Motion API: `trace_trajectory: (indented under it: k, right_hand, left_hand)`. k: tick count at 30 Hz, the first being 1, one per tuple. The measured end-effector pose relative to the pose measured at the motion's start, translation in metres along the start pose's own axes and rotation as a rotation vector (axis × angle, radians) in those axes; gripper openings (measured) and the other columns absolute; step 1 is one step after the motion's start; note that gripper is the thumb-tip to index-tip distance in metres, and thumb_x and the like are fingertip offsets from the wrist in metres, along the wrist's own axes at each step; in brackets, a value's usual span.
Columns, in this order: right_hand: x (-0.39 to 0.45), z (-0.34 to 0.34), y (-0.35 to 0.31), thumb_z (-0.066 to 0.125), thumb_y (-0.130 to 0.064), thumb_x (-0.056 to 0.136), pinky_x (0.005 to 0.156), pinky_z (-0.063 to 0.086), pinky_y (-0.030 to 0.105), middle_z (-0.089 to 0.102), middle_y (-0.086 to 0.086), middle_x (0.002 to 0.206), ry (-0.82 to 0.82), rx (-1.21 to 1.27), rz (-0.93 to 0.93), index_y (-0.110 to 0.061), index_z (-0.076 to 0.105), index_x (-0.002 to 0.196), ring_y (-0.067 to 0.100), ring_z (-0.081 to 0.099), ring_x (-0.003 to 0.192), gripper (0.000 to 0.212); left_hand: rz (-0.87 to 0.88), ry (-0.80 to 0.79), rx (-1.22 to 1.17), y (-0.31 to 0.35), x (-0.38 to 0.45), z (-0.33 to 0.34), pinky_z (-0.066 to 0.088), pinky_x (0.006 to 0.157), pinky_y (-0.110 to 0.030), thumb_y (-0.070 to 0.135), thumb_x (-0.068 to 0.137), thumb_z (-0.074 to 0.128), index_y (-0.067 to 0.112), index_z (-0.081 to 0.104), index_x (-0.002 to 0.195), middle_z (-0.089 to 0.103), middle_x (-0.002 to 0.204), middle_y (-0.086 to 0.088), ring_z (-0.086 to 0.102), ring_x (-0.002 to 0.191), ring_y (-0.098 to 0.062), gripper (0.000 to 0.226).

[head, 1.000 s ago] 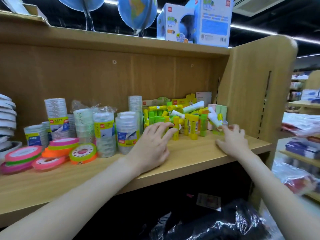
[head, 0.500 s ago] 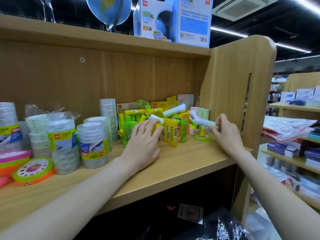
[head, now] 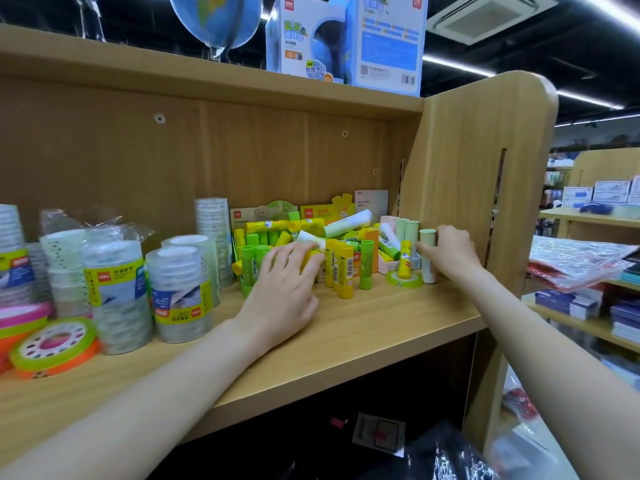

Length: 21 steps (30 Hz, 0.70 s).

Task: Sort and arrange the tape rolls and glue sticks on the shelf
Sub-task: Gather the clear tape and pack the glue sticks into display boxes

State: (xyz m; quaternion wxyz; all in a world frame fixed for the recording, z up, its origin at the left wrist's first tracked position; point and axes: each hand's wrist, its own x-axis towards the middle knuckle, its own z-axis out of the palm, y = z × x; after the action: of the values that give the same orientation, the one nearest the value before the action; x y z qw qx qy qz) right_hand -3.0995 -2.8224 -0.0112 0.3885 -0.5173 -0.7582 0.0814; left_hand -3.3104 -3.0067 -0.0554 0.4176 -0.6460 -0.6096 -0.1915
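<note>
Since the earlier frame, I am standing the pale green glue stick (head: 428, 254) upright at the 3 o'clock end of the shelf (head: 363, 327), where it was previously being carried lying flat; my right hand (head: 450, 252) is now gripping it from the side, beside the end panel (head: 485, 174). My left hand (head: 287, 289) is resting on the glue stick pile (head: 304, 244) with fingers spread and lightly curved; I cannot tell whether it is pinching one stick or only touching.

Progress, as I am judging it: early. A few pastel sticks (head: 405, 230) are standing in a row at the 2 o'clock corner, and some yellow and green sticks (head: 343, 268) are standing at the front. Many others are lying crossed on top of the pile. The clear tape stacks (head: 180, 292) are standing at 9 o'clock, and the coloured tape rolls (head: 52, 344) are lying loosely at 8 o'clock, not yet aligned.

Obstructions: a green tape roll (head: 405, 280) is sitting among the glue sticks, with a small yellow stick (head: 404, 259) standing in its centre. Open display cartons (head: 311, 213) are crowding the rear. Globe boxes (head: 346, 36) are occupying the upper shelf.
</note>
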Motion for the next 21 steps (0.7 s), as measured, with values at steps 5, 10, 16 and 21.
trace_trajectory:
  k: [5, 10, 16, 21]
  right_hand:
    - [-0.004, 0.008, 0.005, 0.063, -0.01, 0.081, 0.068, 0.043, 0.032, 0.064, 0.02, 0.096, -0.068, 0.05, 0.069, -0.006, 0.052, 0.082, 0.035, 0.061, 0.091, 0.012]
    - [-0.01, 0.022, 0.023, 0.067, -0.006, 0.078, 0.077, 0.041, 0.032, 0.065, 0.021, 0.099, -0.021, 0.119, 0.116, 0.001, 0.06, 0.095, 0.034, 0.057, 0.097, 0.02]
    - [-0.017, 0.018, 0.02, 0.063, -0.01, 0.082, 0.076, 0.041, 0.034, 0.063, 0.02, 0.1, 0.073, 0.102, 0.086, -0.002, 0.056, 0.1, 0.035, 0.056, 0.098, 0.02]
    - [-0.037, 0.02, 0.001, 0.048, -0.022, 0.093, 0.072, 0.042, 0.035, 0.063, 0.012, 0.099, 0.047, -0.112, -0.211, -0.013, 0.055, 0.117, 0.032, 0.053, 0.097, 0.026]
  left_hand:
    - [0.007, 0.011, -0.025, 0.002, -0.001, 0.0, 0.027, 0.097, -0.038, 0.026, 0.071, 0.034, 0.014, 0.05, 0.113, 0.057, 0.12, -0.01, 0.04, 0.111, -0.024, 0.046]
    - [-0.008, 0.009, -0.056, 0.002, -0.001, 0.0, 0.043, 0.095, -0.044, 0.027, 0.071, 0.035, 0.015, 0.05, 0.112, 0.057, 0.12, -0.008, 0.043, 0.111, -0.024, 0.046]
    - [-0.03, -0.001, -0.076, 0.004, -0.002, -0.002, 0.04, 0.096, -0.042, 0.027, 0.07, 0.035, 0.015, 0.054, 0.112, 0.056, 0.12, -0.008, 0.043, 0.111, -0.024, 0.047]
    - [-0.034, -0.022, -0.08, 0.005, -0.002, -0.005, 0.043, 0.094, -0.044, 0.027, 0.071, 0.035, 0.012, 0.058, 0.111, 0.058, 0.118, -0.009, 0.053, 0.108, -0.028, 0.049]
